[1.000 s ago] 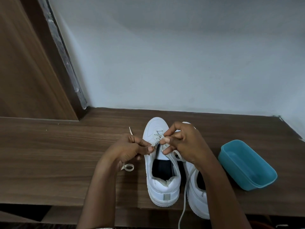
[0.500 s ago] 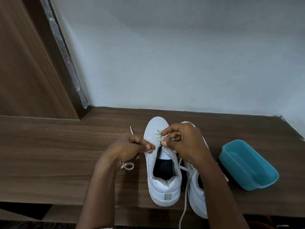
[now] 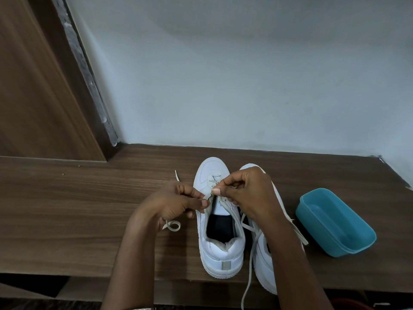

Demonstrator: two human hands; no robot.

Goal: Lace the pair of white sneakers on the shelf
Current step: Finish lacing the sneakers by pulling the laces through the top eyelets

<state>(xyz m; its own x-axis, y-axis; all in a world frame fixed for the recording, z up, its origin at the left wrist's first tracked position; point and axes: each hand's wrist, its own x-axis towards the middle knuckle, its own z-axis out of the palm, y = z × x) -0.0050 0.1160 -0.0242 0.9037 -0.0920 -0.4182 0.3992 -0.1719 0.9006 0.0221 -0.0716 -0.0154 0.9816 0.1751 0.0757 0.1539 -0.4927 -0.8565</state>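
Head: two sneakers (image 3: 221, 250), tub (image 3: 335, 221); left hand (image 3: 176, 203), right hand (image 3: 248, 193) pinch lace (image 3: 177, 176).

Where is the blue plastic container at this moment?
In the head view, the blue container sits on the wooden shelf, at the right, beside the right-hand sneaker.

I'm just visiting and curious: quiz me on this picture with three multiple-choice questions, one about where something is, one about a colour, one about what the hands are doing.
1. The tub stands: A) right of the sneakers B) between them C) left of them.
2. The tub is: A) red B) teal C) yellow.
3. The left hand and right hand are: A) lying flat and open B) lifting the tub C) pinching lace at one sneaker.
Answers: 1 A, it sits to the right of both; 2 B, its walls are plainly teal; 3 C, both curl round lace strands.
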